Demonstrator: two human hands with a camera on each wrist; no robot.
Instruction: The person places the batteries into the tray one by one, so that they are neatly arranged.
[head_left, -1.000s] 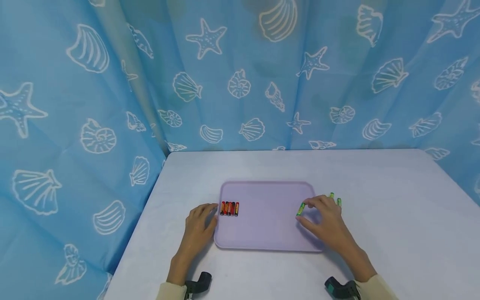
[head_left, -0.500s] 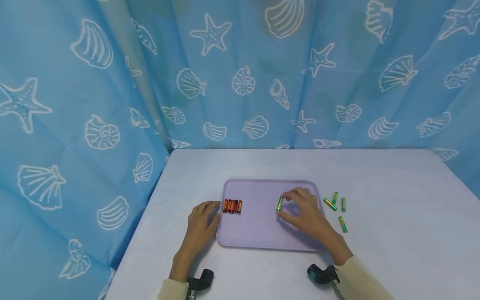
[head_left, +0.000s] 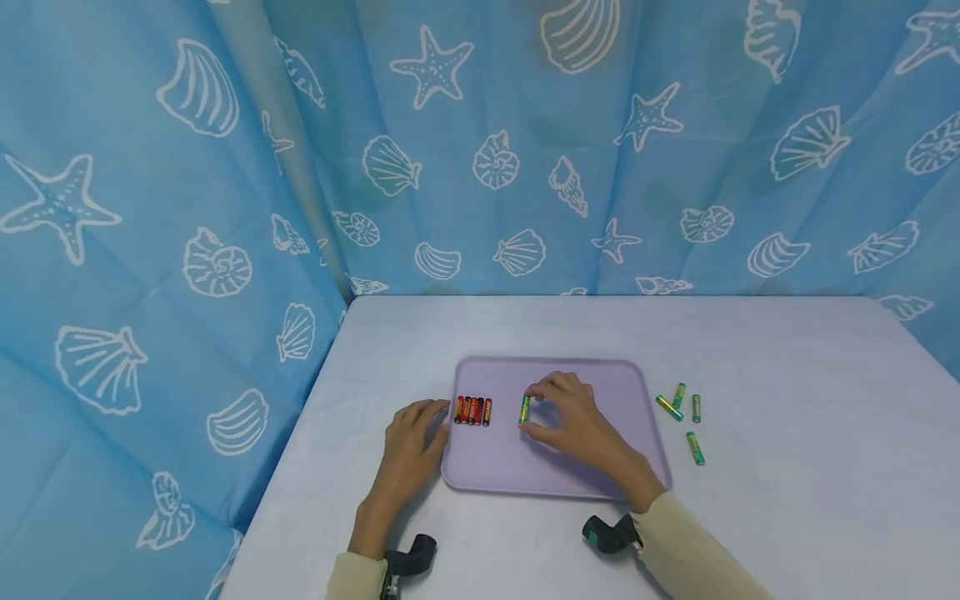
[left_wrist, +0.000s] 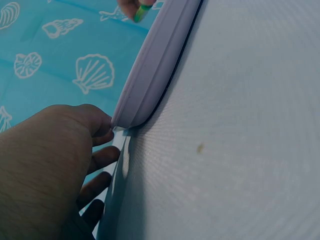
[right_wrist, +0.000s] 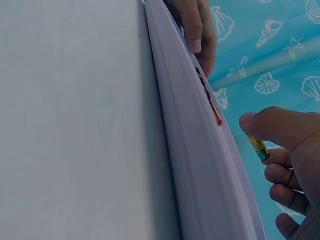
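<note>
My right hand (head_left: 577, 421) pinches a green-and-gold battery (head_left: 524, 409) between thumb and fingertips, holding it over the middle of the lavender tray (head_left: 495, 468). In the right wrist view this battery (right_wrist: 258, 148) sits between the thumb and a finger, the other fingers loosely bent. To its left, several red-and-black batteries (head_left: 473, 411) lie side by side in a row near the tray's left rim. My left hand (head_left: 408, 448) rests at that rim, fingers relaxed; in the left wrist view the left hand's (left_wrist: 50, 155) fingertips are right at the tray's edge.
Several loose green batteries (head_left: 695, 448) lie on the white table (head_left: 795, 433) to the right of the tray. A blue curtain (head_left: 450, 200) with shell and starfish prints hangs behind and along the left side. A black wrist camera (head_left: 609, 533) sits below the right hand.
My right hand has carried the green battery leftward from the tray's right side towards the red row. The left hand stays at the left rim. The head view has shifted slightly.
</note>
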